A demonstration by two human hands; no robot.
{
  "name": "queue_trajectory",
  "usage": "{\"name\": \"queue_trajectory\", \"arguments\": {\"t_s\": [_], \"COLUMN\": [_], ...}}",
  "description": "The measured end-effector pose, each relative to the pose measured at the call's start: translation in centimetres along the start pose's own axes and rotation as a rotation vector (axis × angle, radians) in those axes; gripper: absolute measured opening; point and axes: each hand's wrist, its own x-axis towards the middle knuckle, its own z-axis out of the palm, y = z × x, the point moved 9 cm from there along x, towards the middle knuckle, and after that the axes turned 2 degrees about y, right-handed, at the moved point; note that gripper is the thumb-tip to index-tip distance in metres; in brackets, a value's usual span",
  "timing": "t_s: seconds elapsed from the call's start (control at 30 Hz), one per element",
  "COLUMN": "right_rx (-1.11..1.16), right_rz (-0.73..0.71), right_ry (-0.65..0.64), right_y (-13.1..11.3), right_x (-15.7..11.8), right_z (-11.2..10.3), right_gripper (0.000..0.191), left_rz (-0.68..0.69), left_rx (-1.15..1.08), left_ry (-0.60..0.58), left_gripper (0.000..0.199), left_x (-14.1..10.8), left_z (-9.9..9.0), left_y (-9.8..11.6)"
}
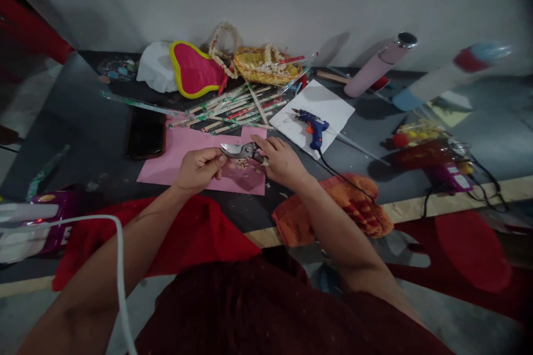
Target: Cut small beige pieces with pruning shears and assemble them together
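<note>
A pair of pruning shears (250, 150) is in my right hand (285, 162), its blades pointing left. Close to the blade tips, the fingers of my left hand (199, 167) are pinched together; what they hold, if anything, is hidden. Both hands are over a pink sheet (166, 169), where small pale cut bits (242, 164) lie in a little pile below the shears. Beyond the hands, wrapped chopsticks (233, 108) are strewn in a loose heap. A blue glue gun (314, 128) rests on a white square sheet (335, 106) to the right.
At the left lies a dark phone (146, 133). A yellow basket (266, 69) and a pink-and-yellow shape (195, 69) stand along the wall. To the right are a pink flask (375, 69) and an orange towel (353, 205). A white cable (120, 255) crosses near my left arm.
</note>
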Motion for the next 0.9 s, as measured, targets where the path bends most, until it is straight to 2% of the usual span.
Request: {"name": "queue_trajectory", "arguments": {"t_s": [0.17, 0.27, 0.37, 0.53, 0.73, 0.9], "right_rx": [0.026, 0.017, -0.010, -0.015, 0.014, -0.010], "right_rz": [-0.038, -0.031, 0.020, 0.072, 0.070, 0.056], "right_ry": [-0.007, 0.025, 0.018, -0.037, -0.010, 0.028], "right_y": [-0.3, -0.5, -0.5, -0.4, -0.3, 0.0], "right_x": [-0.1, -0.2, -0.4, -0.5, -0.3, -0.3], "right_z": [0.0, -0.6, -0.9, -0.5, -0.5, -0.8], "right_gripper": [0.061, 0.055, 0.054, 0.055, 0.062, 0.061], "left_rz": [-0.143, -0.183, -0.162, -0.062, 0.034, 0.002], "left_rx": [-0.213, -0.303, -0.326, -0.156, 0.095, 0.078], "left_ry": [-0.120, -0.111, -0.063, 0.010, 0.215, 0.134], "left_gripper": [0.030, 0.032, 0.032, 0.032, 0.020, 0.021], "left_x": [-0.3, -0.3, -0.2, -0.1, -0.2, 0.0], "left_z": [0.8, 0.8, 0.6, 0.2, -1.5, -1.1], "left_y": [-1.1, -1.4, -1.3, -0.6, 0.4, 0.1]}}
